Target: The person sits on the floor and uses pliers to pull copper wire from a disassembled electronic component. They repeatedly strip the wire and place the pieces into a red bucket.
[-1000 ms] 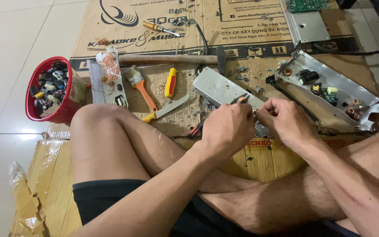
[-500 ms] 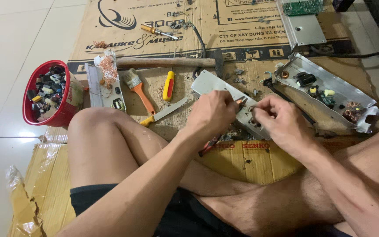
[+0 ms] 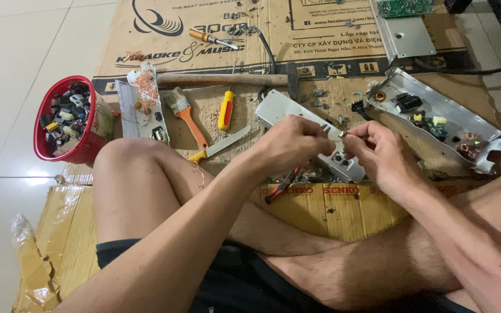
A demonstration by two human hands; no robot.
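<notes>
Pinching small metal part (image 3: 341, 134), both hands (image 3: 294, 142) (image 3: 381, 153), over flat grey metal panel (image 3: 305, 124).

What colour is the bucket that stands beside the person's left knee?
The bucket is red. It shows best in the head view, at the left, full of small parts.

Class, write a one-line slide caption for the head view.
Left hand and right hand pinch a small part above a metal panel on cardboard.

Tiny part (image 3: 341, 134) between fingertips, indistinct
</notes>
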